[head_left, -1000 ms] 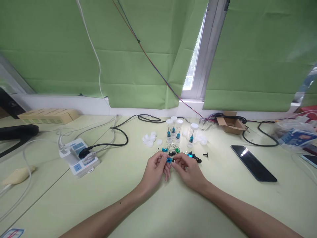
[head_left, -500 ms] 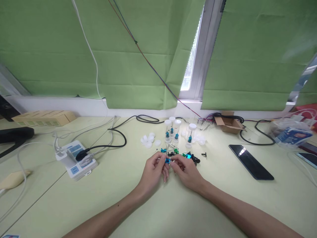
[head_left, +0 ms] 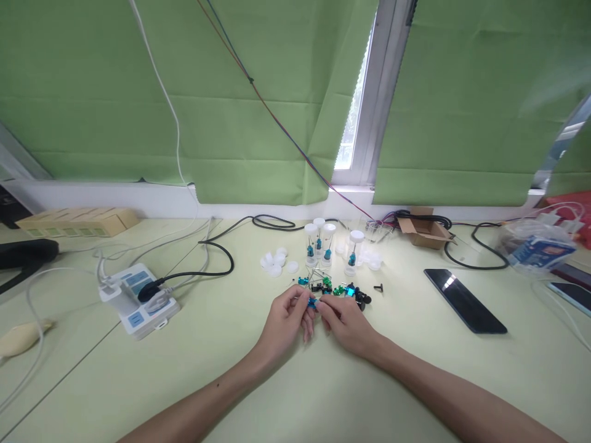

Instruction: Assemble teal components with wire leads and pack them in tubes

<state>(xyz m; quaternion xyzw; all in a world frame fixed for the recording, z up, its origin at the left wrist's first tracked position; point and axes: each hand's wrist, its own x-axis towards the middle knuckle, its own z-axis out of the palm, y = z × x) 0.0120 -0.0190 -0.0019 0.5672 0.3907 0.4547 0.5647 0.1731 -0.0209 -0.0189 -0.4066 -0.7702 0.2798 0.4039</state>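
A small shiny blue part (head_left: 312,303) is pinched between my two hands, low over the table. My left hand (head_left: 289,314) grips it from the left with thumb and forefinger. From the right, the thumb and fingertips of my right hand (head_left: 346,320) close on its other end. The part's exact kind is too small to make out. Just beyond my fingers lie loose blue, green and black small parts (head_left: 327,281) and thin metal rods. Behind them stand several clear tubes with white caps (head_left: 356,252), each holding a blue piece on a thin rod.
Loose white caps (head_left: 275,271) lie left of the tubes. A power strip (head_left: 138,301) with plugs sits at the left. At the right are a black phone (head_left: 465,301), an open cardboard box (head_left: 425,231) and a plastic bag (head_left: 538,243). Black cable (head_left: 277,223) runs along the back.
My right fingers have closed in on the blue part, and the right hand sits slightly more curled. The whole view has shifted a little.
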